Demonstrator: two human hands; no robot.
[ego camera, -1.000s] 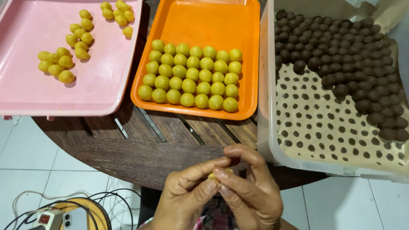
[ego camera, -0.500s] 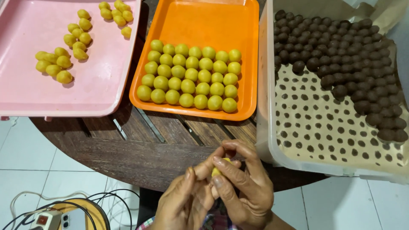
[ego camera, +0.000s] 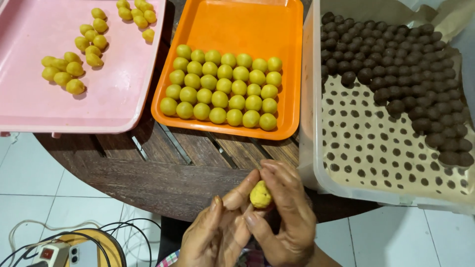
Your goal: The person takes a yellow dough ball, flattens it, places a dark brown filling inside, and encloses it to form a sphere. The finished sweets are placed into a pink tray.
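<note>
**Yellow ball pinched between both hands, just short of the orange tray**

Landmark: orange tray (ego camera: pixel 237 20).

- The yellow ball (ego camera: pixel 260 194) sat off the tray's near edge, over the rim of the wooden table (ego camera: pixel 163 168), a bit toward the tray's right corner. The tray lay straight ahead of the ball, away from the person.
- The ball was slightly egg-shaped, long axis roughly upright in the head view, tipped a little. Surface looked rough, not as smooth as the balls on the tray.
- The right hand (ego camera: pixel 287 217) was closed round the ball: fingers curled over its top and right side, thumb underneath. This hand was nearer the tray's right corner.
- The left hand (ego camera: pixel 217 237) touched the ball from the left with thumb and fingertip only; palm turned up, other fingers loosely bent. It held nothing else.
- The rows of yellow balls (ego camera: pixel 222 86) filled the tray's near half, packed touching; the far half was bare.
- Left of the tray: pink tray (ego camera: pixel 123 99) with loose clusters of yellow pieces.
- Right of the tray: clear plastic box (ego camera: pixel 309 148), paper-lined, dark brown balls (ego camera: pixel 405 64) massed at its far and right sides.
</note>
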